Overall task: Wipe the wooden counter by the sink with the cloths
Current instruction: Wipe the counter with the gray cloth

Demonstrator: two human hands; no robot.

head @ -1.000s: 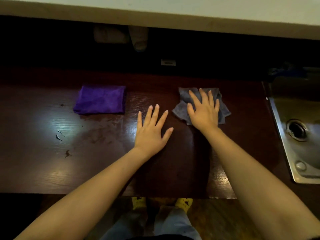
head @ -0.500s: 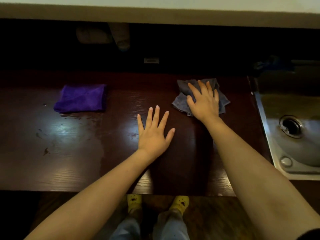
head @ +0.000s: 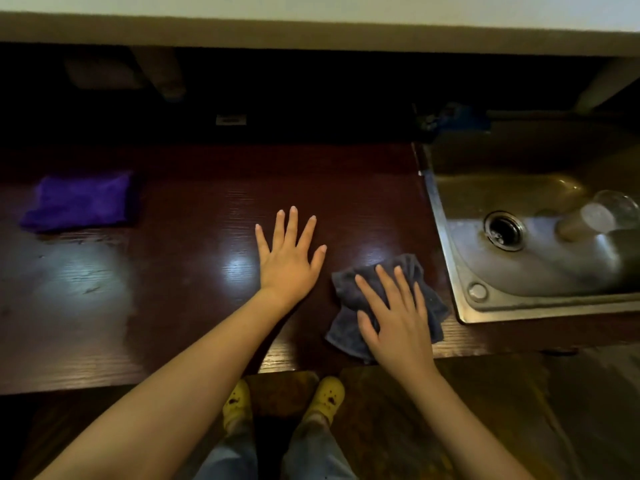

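The dark wooden counter (head: 194, 306) runs from the left up to the sink. My right hand (head: 394, 317) lies flat on a crumpled grey cloth (head: 349, 292) near the counter's front edge, close to the sink, and presses it down. My left hand (head: 289, 252) rests flat on the bare wood just left of that cloth, fingers spread, with nothing in it. A folded purple cloth (head: 81, 200) lies alone at the far left of the counter, well away from both hands.
A steel sink (head: 460, 271) with a round drain (head: 504, 230) borders the counter on the right; a clear glass (head: 602, 214) lies in its basin. A dark recess lies behind the counter under a pale ledge. My yellow shoes (head: 332, 393) stand below the front edge.
My right hand has dragged the grey cloth from the back of the counter toward the front edge. The view has shifted right, showing more of the sink. My left hand stays flat.
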